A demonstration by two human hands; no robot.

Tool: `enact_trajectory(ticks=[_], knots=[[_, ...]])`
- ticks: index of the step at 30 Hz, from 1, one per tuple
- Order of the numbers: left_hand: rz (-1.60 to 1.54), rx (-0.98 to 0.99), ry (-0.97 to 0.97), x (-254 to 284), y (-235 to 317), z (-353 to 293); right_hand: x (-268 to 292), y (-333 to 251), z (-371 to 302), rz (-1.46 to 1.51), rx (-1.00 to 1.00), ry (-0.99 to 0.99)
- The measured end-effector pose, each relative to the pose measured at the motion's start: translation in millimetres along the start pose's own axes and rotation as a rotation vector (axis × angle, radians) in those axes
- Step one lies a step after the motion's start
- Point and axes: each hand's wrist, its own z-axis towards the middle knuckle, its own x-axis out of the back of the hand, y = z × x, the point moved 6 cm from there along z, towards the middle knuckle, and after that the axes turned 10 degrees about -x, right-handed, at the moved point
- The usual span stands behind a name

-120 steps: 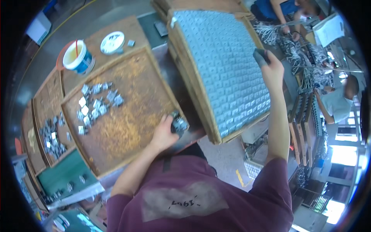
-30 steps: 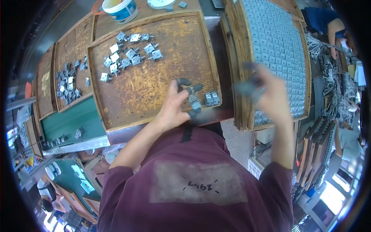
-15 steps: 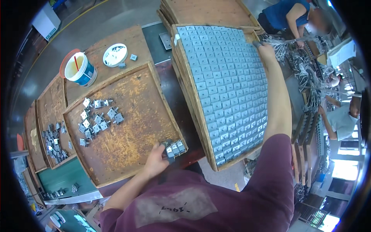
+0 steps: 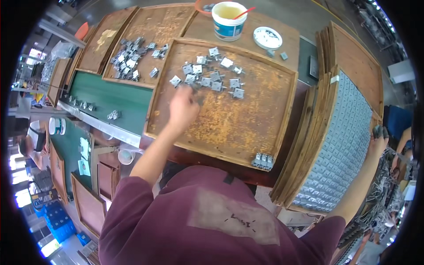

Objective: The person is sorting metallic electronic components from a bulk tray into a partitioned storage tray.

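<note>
Metal parts [image 4: 215, 76] lay loose and unsorted across the far half of the middle wooden tray [image 4: 251, 121]. Progress, my read: well along on the right, part-way in the middle. Packed parts [image 4: 338, 145] covered nearly all of the right-hand tray [image 4: 313, 134] in tight rows; only a bit by its far right edge looked unfilled. Staged: one short row of parts [image 4: 263, 161] in the middle tray's near right corner. Left over: the loose batch, plus a heap [image 4: 128, 62] in the next tray to the left.

Hands: left hand [image 4: 184, 108] at the near edge of the loose batch, fingers curled, tips blurred; couldn't tell if it had hold of one. Right hand [image 4: 379, 134], dark-covered fingertips bent at the packed tray's far right edge; finger gap and grip couldn't be told.
</note>
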Motion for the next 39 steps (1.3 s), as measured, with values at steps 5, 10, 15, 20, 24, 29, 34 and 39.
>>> enact_trajectory(ticks=[5, 10, 15, 20, 24, 29, 34, 39], knots=[[0.41, 0.213, -0.109, 37.6, -73.4, 28.2, -103.4, -41.3, -157.1, 0.218, -0.033, -0.266], [0.272, 0.195, -0.119, 32.1, -85.2, 19.7, -153.9, -48.1, -302.2, -0.02, 0.022, -0.449], [-1.282, 0.411, 0.332, 10.2, -84.7, -16.9, -190.1, -44.3, -409.0, -0.025, -0.045, -0.43], [-1.941, 0.388, 0.06, 13.2, 28.1, -32.1, -231.5, -28.0, -480.2, -0.036, -0.132, -0.59], [-1.684, 0.346, -0.223, 10.4, 84.7, -48.1, -266.0, -34.5, -511.2, 0.041, -0.183, -0.665], [-1.496, 0.044, -0.294, 25.5, 138.5, -60.6, -272.4, -39.5, -536.4, -0.043, -0.299, -0.849], [-1.313, -0.105, -0.38, 27.1, 151.9, -64.1, -264.0, -67.8, -546.2, -0.678, 0.517, -0.753], [-1.391, -0.017, -0.486, 24.6, 164.6, -70.0, -262.2, -68.6, -547.2, -0.695, 0.63, -0.735]])
